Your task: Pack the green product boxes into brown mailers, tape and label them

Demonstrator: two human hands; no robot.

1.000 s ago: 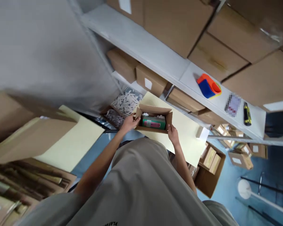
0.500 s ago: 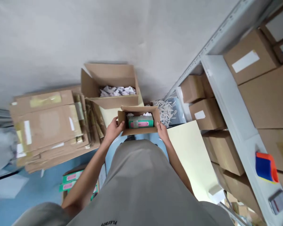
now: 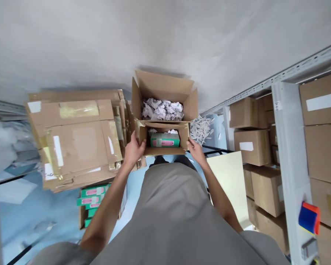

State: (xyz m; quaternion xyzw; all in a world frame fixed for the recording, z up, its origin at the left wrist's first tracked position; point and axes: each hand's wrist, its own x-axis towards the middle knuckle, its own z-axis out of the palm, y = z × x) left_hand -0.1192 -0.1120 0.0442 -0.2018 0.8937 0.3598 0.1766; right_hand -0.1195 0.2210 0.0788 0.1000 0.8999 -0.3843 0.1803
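An open cardboard box (image 3: 163, 151) is held level in front of my body by both hands. Inside it lies a green carton (image 3: 165, 141) with a pink picture and a strip of tape; bits of white crumpled paper show behind it. My left hand (image 3: 134, 149) grips the left wall, thumb on the near side. On the opposite wall, my right hand (image 3: 195, 150) pinches the right edge. Directly behind stands a larger open cardboard box (image 3: 165, 85) with its flaps up, part filled with crumpled white paper (image 3: 162, 109).
Flattened cardboard (image 3: 79, 143) is stacked at left. Below it, a box holds several green cartons (image 3: 91, 200). White paper strips (image 3: 200, 129) lie right of the boxes. Shelving (image 3: 288, 147) with cardboard boxes (image 3: 251, 147) lines the right side, beside a pale yellow board (image 3: 227, 180).
My view has turned right and the surroundings have shifted. The held box now sits directly before the larger box, close against it. Both hands keep their hold.
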